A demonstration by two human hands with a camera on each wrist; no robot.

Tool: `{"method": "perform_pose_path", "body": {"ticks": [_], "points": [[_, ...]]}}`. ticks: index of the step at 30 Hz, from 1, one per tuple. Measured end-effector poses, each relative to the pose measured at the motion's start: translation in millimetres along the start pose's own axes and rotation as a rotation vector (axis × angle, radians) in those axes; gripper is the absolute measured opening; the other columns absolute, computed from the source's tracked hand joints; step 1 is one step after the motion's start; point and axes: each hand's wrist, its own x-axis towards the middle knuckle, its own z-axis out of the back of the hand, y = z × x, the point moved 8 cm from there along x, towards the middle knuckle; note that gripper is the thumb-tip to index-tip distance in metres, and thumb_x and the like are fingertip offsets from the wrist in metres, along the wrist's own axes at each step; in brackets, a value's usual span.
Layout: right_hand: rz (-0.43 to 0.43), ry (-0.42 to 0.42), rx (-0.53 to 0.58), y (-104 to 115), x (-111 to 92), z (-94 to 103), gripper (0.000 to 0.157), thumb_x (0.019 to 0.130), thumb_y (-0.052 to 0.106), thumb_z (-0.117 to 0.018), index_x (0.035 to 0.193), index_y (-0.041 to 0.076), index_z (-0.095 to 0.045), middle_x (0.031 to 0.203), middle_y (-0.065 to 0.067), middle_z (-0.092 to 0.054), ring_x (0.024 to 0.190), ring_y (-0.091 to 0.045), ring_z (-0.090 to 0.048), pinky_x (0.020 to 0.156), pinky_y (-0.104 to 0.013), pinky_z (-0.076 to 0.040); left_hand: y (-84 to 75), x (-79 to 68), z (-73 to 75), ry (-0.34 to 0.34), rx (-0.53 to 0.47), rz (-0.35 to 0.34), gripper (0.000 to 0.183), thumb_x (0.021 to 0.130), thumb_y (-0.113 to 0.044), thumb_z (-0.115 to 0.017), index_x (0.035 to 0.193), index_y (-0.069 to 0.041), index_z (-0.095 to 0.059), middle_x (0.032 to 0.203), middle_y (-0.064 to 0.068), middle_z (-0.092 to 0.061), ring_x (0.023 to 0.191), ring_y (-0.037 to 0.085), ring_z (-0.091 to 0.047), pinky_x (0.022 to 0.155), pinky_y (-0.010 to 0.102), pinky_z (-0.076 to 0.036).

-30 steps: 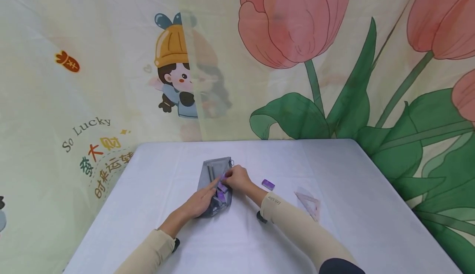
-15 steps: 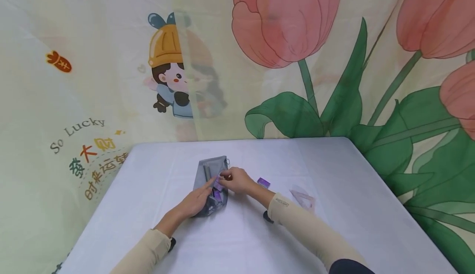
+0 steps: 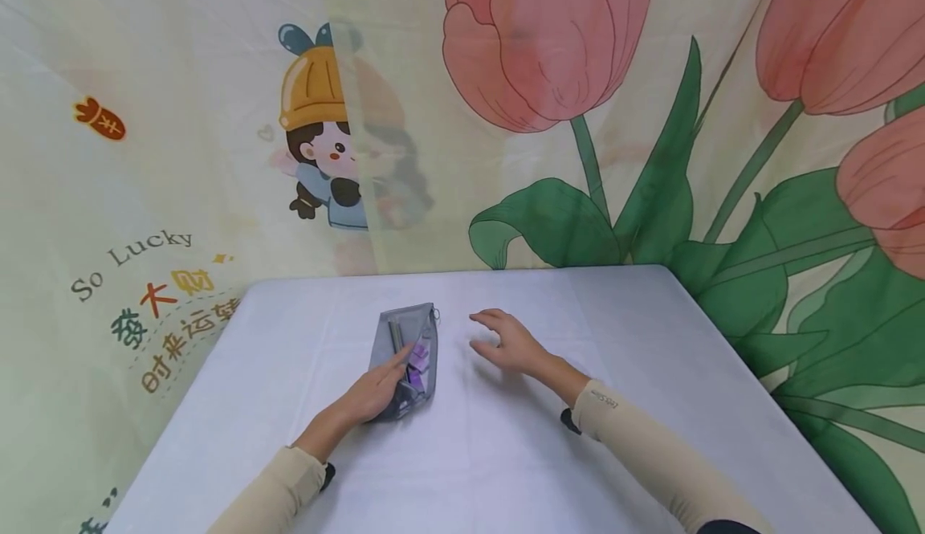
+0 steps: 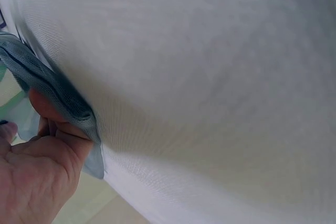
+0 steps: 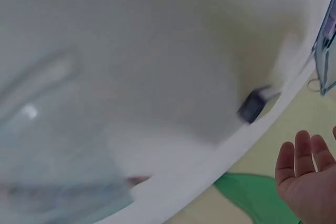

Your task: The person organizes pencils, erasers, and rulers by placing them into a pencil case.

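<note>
A grey see-through pencil case (image 3: pixel 386 333) lies on the white table, with small purple blocks (image 3: pixel 415 377) and a dark stick-like item (image 3: pixel 395 336) showing through it. My left hand (image 3: pixel 372 391) holds its near left edge, the index finger stretched across the top; the left wrist view shows fingers tucked behind the zipper edge (image 4: pixel 58 85). To the right of the case hovers my right hand (image 3: pixel 511 344), fingers spread and holding nothing. A dark purple block (image 5: pixel 253 106) lies on the table in the right wrist view, hidden by my hand in the head view.
A clear set square (image 5: pixel 63 187) fills the lower left of the right wrist view, blurred; my right forearm hides it in the head view. Behind the table (image 3: pixel 303 297) hangs a cloth (image 3: pixel 405 245) printed with tulips and a cartoon figure.
My right hand has let go at the case's opening and moved right, its fingers spreading, over where the loose purple block lay. My left hand stays on the case.
</note>
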Motion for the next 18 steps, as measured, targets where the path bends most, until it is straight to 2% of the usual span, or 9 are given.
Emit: {"method": "perform_pose_path", "body": {"ticks": [4, 8, 14, 18], "points": [[-0.036, -0.024, -0.069, -21.0, -12.3, 15.2, 0.061, 0.095, 0.042, -0.061, 0.147, 0.013, -0.049, 0.155, -0.012, -0.041, 0.142, -0.034, -0.040, 0.114, -0.057, -0.037, 0.4, 0.0, -1.7, 0.009, 0.000, -0.006, 0.051, 0.108, -0.031, -0.026, 0.158, -0.025, -0.024, 0.162, 0.007, -0.028, 0.145, 0.040, -0.032, 0.120, 0.057, -0.023], [-0.083, -0.051, -0.113, -41.6, -23.8, 28.6, 0.069, 0.094, 0.050, -0.059, 0.151, 0.014, -0.042, 0.163, -0.013, -0.025, 0.145, -0.040, -0.034, 0.112, -0.066, -0.032, 0.4, -0.9, -1.7, 0.019, -0.005, 0.000, 0.051, 0.108, -0.032, -0.026, 0.158, -0.026, -0.024, 0.161, 0.008, -0.028, 0.145, 0.042, -0.031, 0.120, 0.058, -0.022], [-0.111, -0.091, -0.203, -64.2, -41.2, 45.3, 0.072, 0.095, 0.053, -0.055, 0.152, 0.012, -0.040, 0.164, -0.018, -0.020, 0.144, -0.043, -0.035, 0.108, -0.069, -0.034, -0.2, -1.6, 1.0, 0.008, 0.002, -0.003, 0.050, 0.109, -0.031, -0.026, 0.158, -0.026, -0.024, 0.161, 0.008, -0.029, 0.145, 0.041, -0.031, 0.120, 0.058, -0.022], [-0.156, -0.081, -0.243, -82.2, -55.4, 53.6, 0.074, 0.096, 0.055, -0.052, 0.154, 0.013, -0.035, 0.165, -0.019, -0.013, 0.147, -0.045, -0.026, 0.113, -0.070, -0.025, -1.4, -1.4, 0.9, 0.013, 0.011, -0.005, 0.050, 0.109, -0.032, -0.026, 0.158, -0.027, -0.023, 0.161, 0.008, -0.029, 0.145, 0.041, -0.031, 0.120, 0.058, -0.023]]}}
